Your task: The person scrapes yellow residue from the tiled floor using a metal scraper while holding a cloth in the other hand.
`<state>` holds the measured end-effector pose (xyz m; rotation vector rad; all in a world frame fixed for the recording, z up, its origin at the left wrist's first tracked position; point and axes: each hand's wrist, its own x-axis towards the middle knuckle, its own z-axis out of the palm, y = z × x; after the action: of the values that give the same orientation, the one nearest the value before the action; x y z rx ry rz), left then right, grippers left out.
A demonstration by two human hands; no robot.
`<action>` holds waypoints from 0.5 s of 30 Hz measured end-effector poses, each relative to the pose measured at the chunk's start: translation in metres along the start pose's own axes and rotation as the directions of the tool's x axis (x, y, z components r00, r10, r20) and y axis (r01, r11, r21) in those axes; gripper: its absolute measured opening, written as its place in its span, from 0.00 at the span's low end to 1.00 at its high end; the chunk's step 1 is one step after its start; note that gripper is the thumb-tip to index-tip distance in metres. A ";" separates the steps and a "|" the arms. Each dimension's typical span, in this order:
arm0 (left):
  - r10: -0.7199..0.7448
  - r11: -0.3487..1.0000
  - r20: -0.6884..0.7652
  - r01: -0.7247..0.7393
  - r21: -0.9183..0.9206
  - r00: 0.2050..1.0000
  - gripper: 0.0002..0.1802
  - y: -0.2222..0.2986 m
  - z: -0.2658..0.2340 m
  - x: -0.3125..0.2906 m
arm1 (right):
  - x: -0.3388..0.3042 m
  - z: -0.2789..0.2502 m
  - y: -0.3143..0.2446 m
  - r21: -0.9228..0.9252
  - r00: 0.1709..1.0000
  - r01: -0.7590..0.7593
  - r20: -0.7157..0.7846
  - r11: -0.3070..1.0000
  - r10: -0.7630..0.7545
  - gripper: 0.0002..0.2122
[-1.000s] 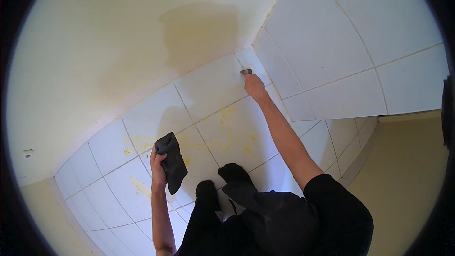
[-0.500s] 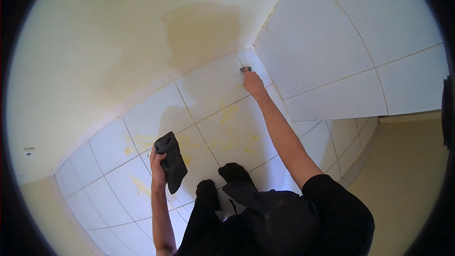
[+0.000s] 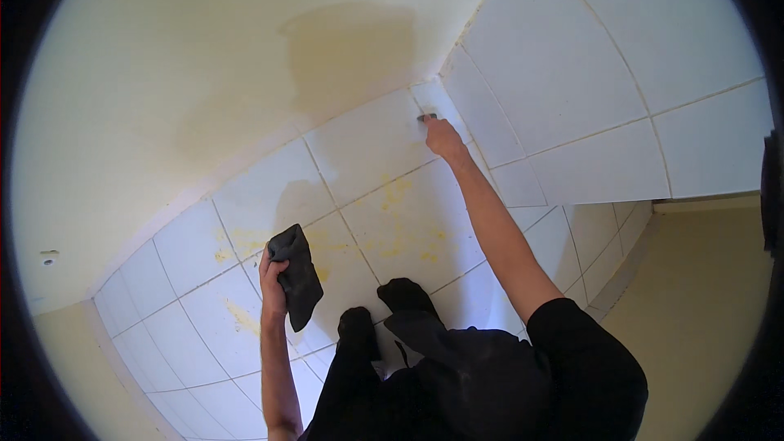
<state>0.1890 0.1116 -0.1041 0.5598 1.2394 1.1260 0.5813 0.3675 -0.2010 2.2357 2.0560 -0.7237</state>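
Stained tiles (image 3: 396,233); cream wall (image 3: 188,65); cloth (image 3: 297,282)

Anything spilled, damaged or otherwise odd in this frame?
Yes: yellow smears mark the white floor tiles around the left hand, which holds a dark cloth, and beyond the feet. They stand out against pale tile; whether wet or dried is unclear.

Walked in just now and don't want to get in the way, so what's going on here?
The person's left hand grips a folded dark cloth. The right hand is stretched out toward the corner, its fingers holding a small dark object; what it is, and whether it touches the tiles, is too small to tell. Yellow marks show on the tiles between the hands.
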 end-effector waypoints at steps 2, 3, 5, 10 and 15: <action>0.013 1.000 -0.016 -0.013 -0.006 1.000 0.27 0.000 -0.003 0.002 | -0.005 0.004 0.003 -0.073 0.999 0.040 0.002 0.997 -0.040 0.25; 0.011 1.000 -0.010 -0.011 0.012 1.000 0.28 -0.001 -0.004 0.003 | -0.001 0.003 0.008 -0.074 0.999 0.041 0.005 0.996 -0.040 0.25; 0.010 1.000 0.006 -0.010 0.021 1.000 0.30 -0.003 -0.002 0.005 | 0.013 -0.007 0.026 -0.153 0.992 0.119 -0.016 0.981 -0.123 0.25; 0.034 0.999 -0.068 -0.032 0.029 0.997 0.30 -0.005 -0.009 -0.001 | -0.009 -0.024 0.033 -0.205 0.985 0.171 0.024 0.964 -0.169 0.27; -0.016 1.000 -0.029 0.015 -0.024 0.999 0.27 -0.005 -0.012 -0.001 | -0.007 -0.027 0.046 -0.273 0.984 0.169 -0.002 0.947 -0.177 0.28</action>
<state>0.1796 0.1065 -0.1115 0.5167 1.2517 1.1380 0.6333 0.3637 -0.1876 1.9466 2.2277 -0.3884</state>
